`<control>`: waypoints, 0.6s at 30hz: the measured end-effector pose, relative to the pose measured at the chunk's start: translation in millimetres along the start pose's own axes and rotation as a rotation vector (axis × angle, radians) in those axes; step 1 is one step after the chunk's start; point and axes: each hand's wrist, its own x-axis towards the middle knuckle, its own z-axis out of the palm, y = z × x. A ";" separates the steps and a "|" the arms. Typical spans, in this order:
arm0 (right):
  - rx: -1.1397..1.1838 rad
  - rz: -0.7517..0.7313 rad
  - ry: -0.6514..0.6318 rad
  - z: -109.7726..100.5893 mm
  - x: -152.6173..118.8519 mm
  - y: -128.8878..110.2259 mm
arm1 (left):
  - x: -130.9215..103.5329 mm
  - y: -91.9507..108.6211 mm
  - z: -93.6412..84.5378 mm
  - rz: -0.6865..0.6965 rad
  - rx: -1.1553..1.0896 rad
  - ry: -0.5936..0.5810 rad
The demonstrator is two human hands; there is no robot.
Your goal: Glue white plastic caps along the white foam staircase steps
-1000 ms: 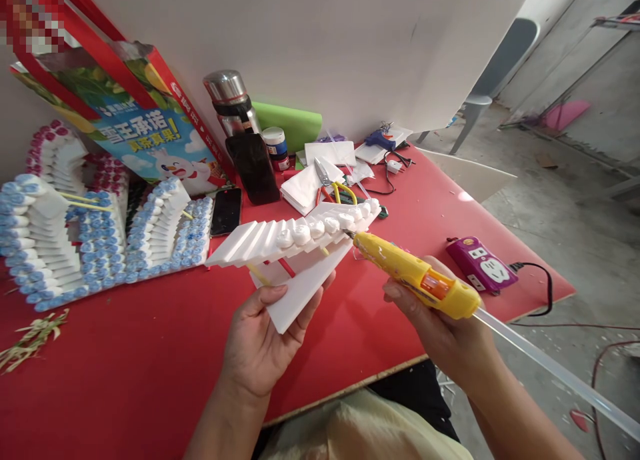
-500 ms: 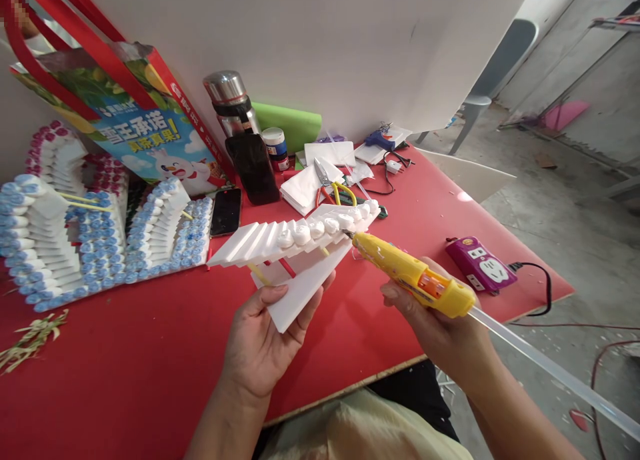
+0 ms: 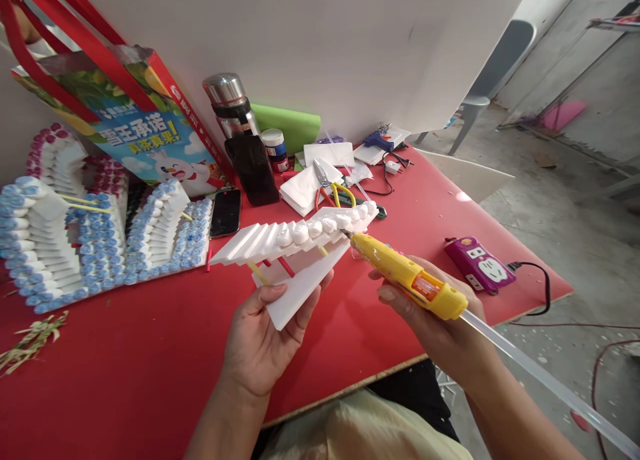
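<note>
My left hand (image 3: 270,337) grips the near end of a white foam staircase model (image 3: 305,293), thumb on top and fingers beneath. Its row of thin white steps (image 3: 250,241) fans out above the base slab, with red and yellow sticks between them. White rounded puffs (image 3: 315,229) line the outer edge of the steps. In my right hand (image 3: 440,327) is a yellow hot glue gun (image 3: 410,273), held from below with fingers wrapped round it. A long clear glue stick (image 3: 540,373) runs out of its back. The nozzle (image 3: 349,234) is at the puffs near the model's far end.
Finished-looking models with blue puffs (image 3: 103,247) stand at the left before a gift bag (image 3: 150,127). Behind my hands are a steel flask (image 3: 227,97), a phone (image 3: 226,212), scissors (image 3: 325,175), paper sheets (image 3: 300,190) and a blue glue gun (image 3: 379,140). A purple power strip (image 3: 481,263) lies right.
The glue gun has shifted slightly left and its rear end has dropped a little; my right fingers have moved on it. The foam model stays almost in place.
</note>
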 end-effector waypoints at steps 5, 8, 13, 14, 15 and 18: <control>0.060 0.036 0.031 0.8 0.1 -2.6 | 0.1 0.2 1.6 -0.006 -0.013 0.024; 0.040 0.020 0.016 0.3 1.1 -0.4 | 0.4 0.5 1.4 0.000 -0.014 0.058; 0.032 0.005 0.041 -0.3 1.1 3.0 | 1.2 2.1 0.0 0.004 -0.047 0.079; 0.037 0.006 0.045 -0.3 0.9 3.1 | 1.4 2.3 -0.2 -0.001 -0.057 0.073; 0.043 0.008 0.045 -0.2 0.7 3.2 | 1.5 2.4 -0.4 -0.006 -0.065 0.064; 0.067 0.016 0.055 -0.1 0.2 4.1 | 1.6 2.5 -0.4 -0.019 -0.079 0.042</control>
